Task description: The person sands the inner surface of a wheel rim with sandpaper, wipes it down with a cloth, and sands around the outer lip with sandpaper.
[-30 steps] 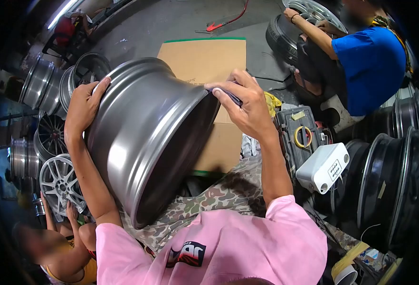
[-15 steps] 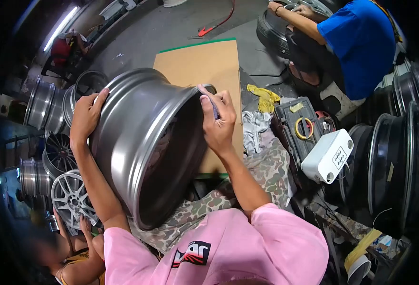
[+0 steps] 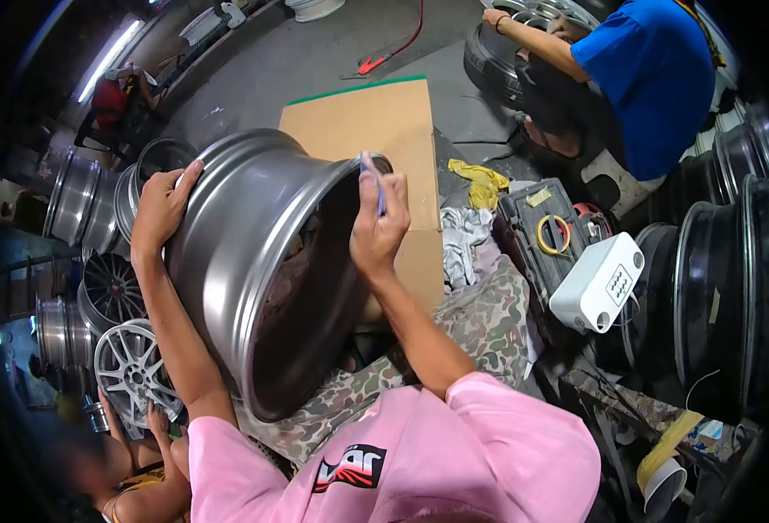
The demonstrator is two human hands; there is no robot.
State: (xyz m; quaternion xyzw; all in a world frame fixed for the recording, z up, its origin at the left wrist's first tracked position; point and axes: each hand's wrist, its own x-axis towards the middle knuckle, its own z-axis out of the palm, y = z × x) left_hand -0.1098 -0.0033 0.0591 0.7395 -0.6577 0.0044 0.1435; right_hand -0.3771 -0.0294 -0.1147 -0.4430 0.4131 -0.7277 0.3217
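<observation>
A large grey metal wheel rim lies tilted across my lap, its open barrel turned toward the right. My left hand grips the rim's far left edge, with the thumb over the lip. In my right hand the fingers close on a thin purple-grey sheet, like sandpaper or cloth, at the upper right lip of the wheel rim. Camouflage fabric covers my legs under the rim. Beyond it is a flat cardboard sheet on the floor.
A person in a blue shirt works at a tyre. Another person at lower left holds a silver wheel. On the right are a toolbox, yellow tape, a white power box and dark rims.
My right hand has shifted slightly left along the wheel rim's lip with the thin sheet. My left hand keeps its grip, and the view has moved a little.
</observation>
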